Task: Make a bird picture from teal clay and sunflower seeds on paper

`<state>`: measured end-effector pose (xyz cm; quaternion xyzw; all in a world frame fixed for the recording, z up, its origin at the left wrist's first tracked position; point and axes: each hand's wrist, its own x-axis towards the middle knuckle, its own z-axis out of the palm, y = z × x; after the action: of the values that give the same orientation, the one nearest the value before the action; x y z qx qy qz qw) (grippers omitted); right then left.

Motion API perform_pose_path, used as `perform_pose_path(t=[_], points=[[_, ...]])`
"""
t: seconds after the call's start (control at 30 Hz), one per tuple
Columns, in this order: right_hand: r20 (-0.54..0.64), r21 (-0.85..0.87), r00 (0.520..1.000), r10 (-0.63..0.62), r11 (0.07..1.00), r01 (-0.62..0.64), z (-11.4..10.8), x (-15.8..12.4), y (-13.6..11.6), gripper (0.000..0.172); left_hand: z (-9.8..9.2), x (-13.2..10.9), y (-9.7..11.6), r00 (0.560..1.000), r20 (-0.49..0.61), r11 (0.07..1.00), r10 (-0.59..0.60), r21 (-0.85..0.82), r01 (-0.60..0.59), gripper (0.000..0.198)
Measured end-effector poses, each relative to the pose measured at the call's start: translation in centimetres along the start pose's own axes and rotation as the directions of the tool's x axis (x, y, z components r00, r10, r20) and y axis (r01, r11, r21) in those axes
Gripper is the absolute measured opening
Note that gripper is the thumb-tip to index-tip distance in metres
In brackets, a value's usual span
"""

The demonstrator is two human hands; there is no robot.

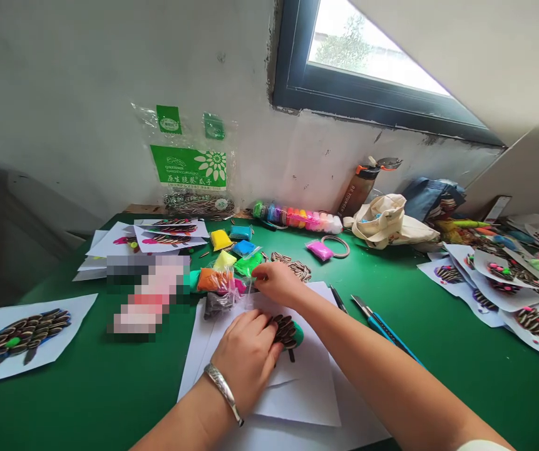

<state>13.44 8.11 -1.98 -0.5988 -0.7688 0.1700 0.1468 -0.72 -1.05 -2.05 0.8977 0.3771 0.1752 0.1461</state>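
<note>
The left hand (246, 349), grip hidden, partly covered the seed figure (285, 331). The right hand (278, 284) apparently pinched clear plastic (250, 287) amid colored packets (210, 280) and loose seeds (300, 270)

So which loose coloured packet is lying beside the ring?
The pink-purple packet, just left of the grey ring; the other packets cluster farther left.

Daylight enters through the window (367, 59) above the rear edge of the desk (133, 382), its glass overexposed nearly to white. The wall (67, 100) appears dull grey; deep shadow lies beyond the desk's left edge. Highlights mark the plastic bag (191, 166) and the bracelet (225, 391). Mosaic blocks obscure one left-hand area. Wide-angle stretching and softened detail appear toward the desk's right edge.
</note>
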Motion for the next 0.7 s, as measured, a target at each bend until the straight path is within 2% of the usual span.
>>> perform_pose_path(t=[0.13,0.47,0.7], points=[[-0.010,-0.087,1.000,0.029,0.996,-0.030,0.5,0.0,-0.6,0.016,-0.1,0.0,0.0,1.000,0.003,1.000,0.001,-0.010,-0.001,0.025],[0.029,-0.175,0.999,-0.015,0.984,0.020,1.4,0.6,-1.2,0.015,0.3,0.0,-0.5,0.999,-0.045,1.000,0.027,-0.002,-0.027,0.026],[0.035,-0.193,0.999,-0.040,0.980,0.046,1.2,0.4,-1.2,0.029,0.2,0.1,-0.6,0.998,-0.047,1.000,0.028,-0.001,-0.028,0.026]])
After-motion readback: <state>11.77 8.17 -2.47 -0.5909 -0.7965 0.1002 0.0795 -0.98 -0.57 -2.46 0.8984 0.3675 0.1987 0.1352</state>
